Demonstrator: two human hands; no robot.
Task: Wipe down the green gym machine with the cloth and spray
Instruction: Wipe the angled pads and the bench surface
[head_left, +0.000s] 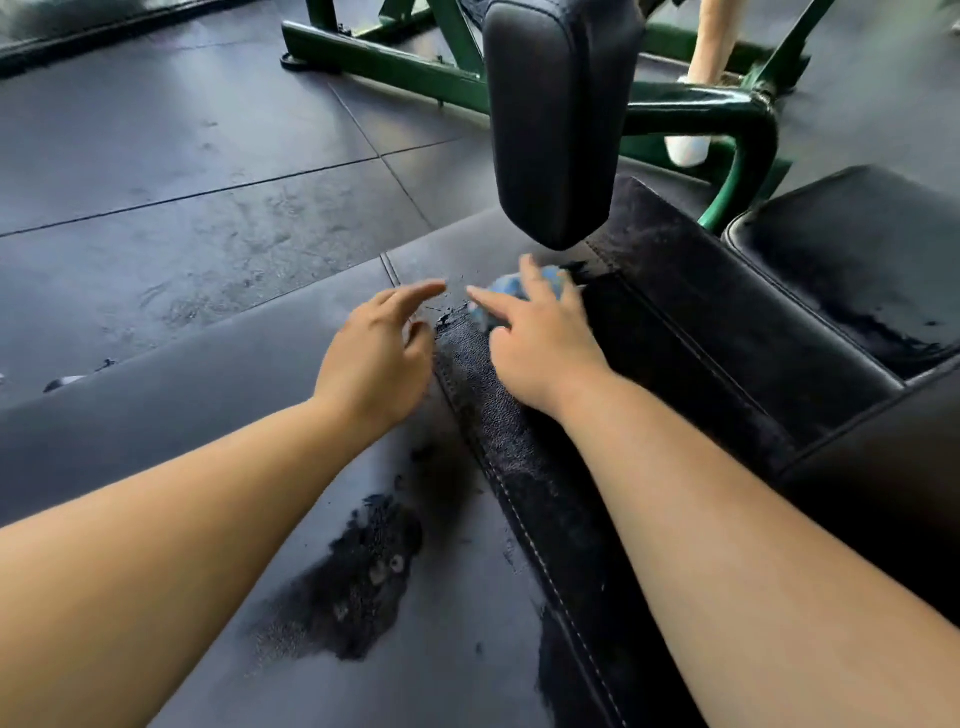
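The green gym machine (723, 108) has a green steel frame and black pads. I am leaning over its long black pad (218, 395), whose cover is worn and torn in patches. A bunched blue cloth (511, 287) lies near the pad's far end. My right hand (540, 343) rests on the cloth with fingers spread and fairly straight. My left hand (376, 364) hovers just left of it, fingers loose, index finger stretched out, holding nothing. No spray bottle is in view.
An upright black pad (556, 119) hangs just beyond the cloth. A black seat pad (857, 249) sits at the right. Another person's leg and white shoe (688, 148) stand behind the frame. Dark rubber floor tiles (182, 156) spread to the left.
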